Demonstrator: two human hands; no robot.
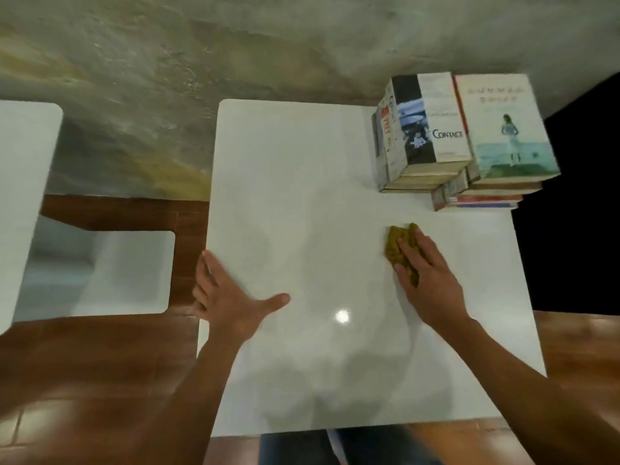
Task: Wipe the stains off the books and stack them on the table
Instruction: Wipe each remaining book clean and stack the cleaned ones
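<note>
Two stacks of books stand at the far right corner of the white table (302, 196). The left stack (419, 129) has a "Contact" cover on top. The right stack (503, 129) is topped by a pale book showing a figure by the sea. A crumpled olive-yellow cloth (397, 246) lies on the table in front of the stacks. My right hand (429, 276) rests flat on the cloth with straight fingers. My left hand (228, 297) lies at the table's left edge, thumb spread on the top and fingers over the side.
A second white table (20, 196) and a white stool or low table (127, 273) stand to the left over brown tiled floor. A rough grey wall runs along the back. Beyond the table's right edge is dark.
</note>
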